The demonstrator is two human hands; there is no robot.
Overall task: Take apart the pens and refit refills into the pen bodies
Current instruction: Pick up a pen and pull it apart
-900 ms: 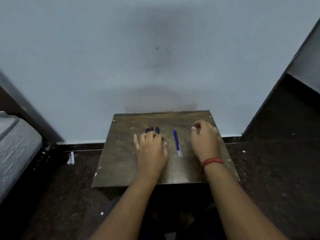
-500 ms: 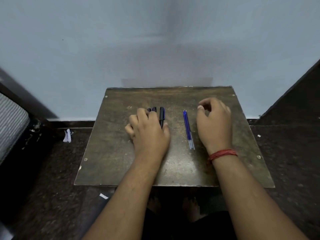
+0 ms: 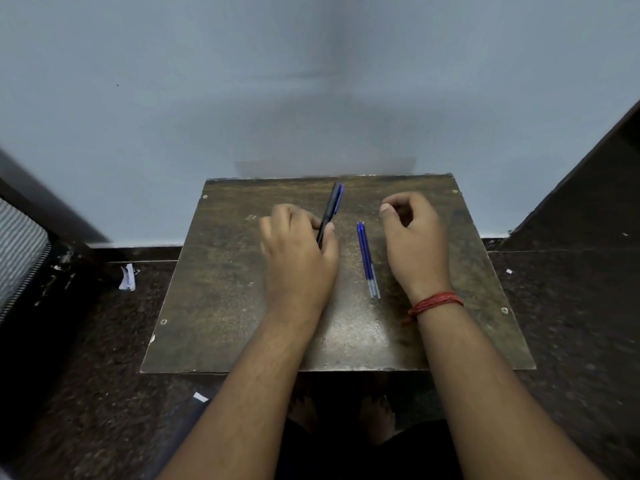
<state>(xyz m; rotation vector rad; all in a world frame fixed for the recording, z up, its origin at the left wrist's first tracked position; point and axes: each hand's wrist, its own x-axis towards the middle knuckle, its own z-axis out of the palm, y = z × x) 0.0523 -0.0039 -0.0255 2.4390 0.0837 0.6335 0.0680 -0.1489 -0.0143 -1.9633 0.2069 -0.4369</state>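
My left hand (image 3: pixel 298 258) grips a dark pen (image 3: pixel 331 207) by its lower end, so the pen sticks up and away toward the wall, its blue-tipped end lifted above the small brown table (image 3: pixel 214 306). Any other pens are hidden under this hand. Blue refills (image 3: pixel 366 258) lie side by side on the table between my hands, tips pointing away. My right hand (image 3: pixel 414 244), with a red thread at the wrist, hovers right of the refills, fingers loosely curled and holding nothing.
The table stands against a pale blue wall (image 3: pixel 311 81). Dark speckled floor surrounds it, with paper scraps (image 3: pixel 127 278) at the left. A striped grey object (image 3: pixel 17 251) sits at the far left; a dark panel (image 3: pixel 588 188) rises at the right.
My left hand has picked a dark pen off the table and raised it, pointing toward the wall. The camera tilted down and closer. The refills stay put.
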